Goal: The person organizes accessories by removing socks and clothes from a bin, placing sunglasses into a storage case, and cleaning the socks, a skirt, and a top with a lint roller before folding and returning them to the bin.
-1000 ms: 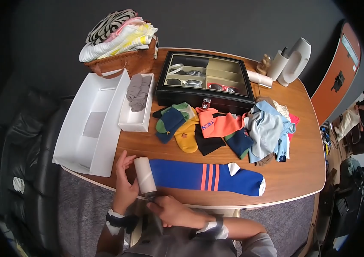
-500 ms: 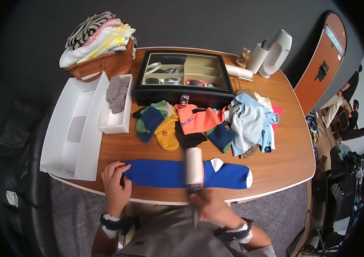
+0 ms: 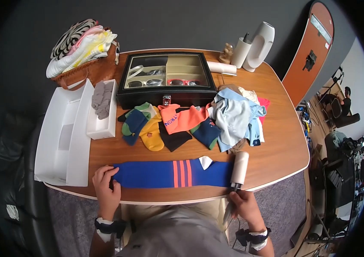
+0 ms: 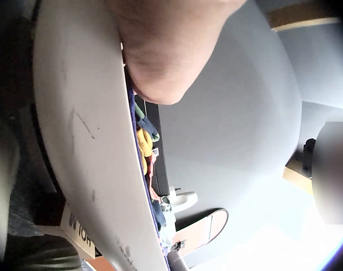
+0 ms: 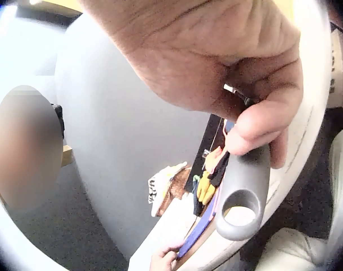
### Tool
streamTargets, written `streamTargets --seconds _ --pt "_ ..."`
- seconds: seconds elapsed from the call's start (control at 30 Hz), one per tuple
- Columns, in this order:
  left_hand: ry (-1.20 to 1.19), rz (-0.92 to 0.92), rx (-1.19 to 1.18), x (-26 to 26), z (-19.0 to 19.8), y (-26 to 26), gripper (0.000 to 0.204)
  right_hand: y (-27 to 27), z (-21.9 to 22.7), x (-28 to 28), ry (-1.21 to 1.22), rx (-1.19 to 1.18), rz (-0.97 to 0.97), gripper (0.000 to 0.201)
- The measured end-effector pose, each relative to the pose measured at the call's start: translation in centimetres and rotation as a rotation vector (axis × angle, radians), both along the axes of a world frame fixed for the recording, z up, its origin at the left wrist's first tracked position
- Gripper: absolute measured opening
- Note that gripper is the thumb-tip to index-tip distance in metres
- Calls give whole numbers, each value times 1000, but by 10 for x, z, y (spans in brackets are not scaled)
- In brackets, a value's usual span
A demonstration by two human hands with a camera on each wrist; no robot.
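Note:
A long blue sock (image 3: 147,174) with orange stripes and a white heel patch lies flat along the table's front. My left hand (image 3: 106,188) rests its fingertips on the sock's cuff end at the left. In the left wrist view only the lower part of that hand (image 4: 168,51) shows, and its fingers are hidden. My right hand (image 3: 247,207) grips the grey handle (image 5: 245,186) of a lint roller (image 3: 240,168). The roller's white head lies over the toe end of the sock and hides it.
Behind the sock are several folded socks (image 3: 151,135) and a light blue garment pile (image 3: 233,113). Farther back stands a black glasses case (image 3: 167,92). White boxes (image 3: 47,141) stand at left beside a brown basket (image 3: 83,70) of cloths. A spare roll (image 3: 221,67) lies behind.
My right hand has swept the lint roller rightward along the sock, from the cuff to the toe end. My left hand has come down onto the cuff.

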State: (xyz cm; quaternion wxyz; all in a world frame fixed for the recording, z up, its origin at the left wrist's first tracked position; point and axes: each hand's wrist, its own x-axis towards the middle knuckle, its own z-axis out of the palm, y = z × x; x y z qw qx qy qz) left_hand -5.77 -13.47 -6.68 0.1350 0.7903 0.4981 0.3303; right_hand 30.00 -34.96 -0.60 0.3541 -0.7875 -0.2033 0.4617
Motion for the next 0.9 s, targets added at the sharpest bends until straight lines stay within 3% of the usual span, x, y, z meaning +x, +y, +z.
streamTargets --seconds 0.27,0.37,0.53,0.67,0.9 --pt "11 0 -4 -1 -1 0 38 -18 1 39 -186 61 -173 38" --pt "0 3 -14 0 0 -1 38 -6 4 55 -262 100 -193 38" --pt "-180 -38 -150 -8 3 -3 35 33 -3 99 -606 83 -172 36" --pt "14 -202 -143 -14 24 0 35 50 -35 146 -1014 69 -55 34" --pt "49 -207 -212 -19 28 8 26 56 -27 133 -1124 57 -133 27"
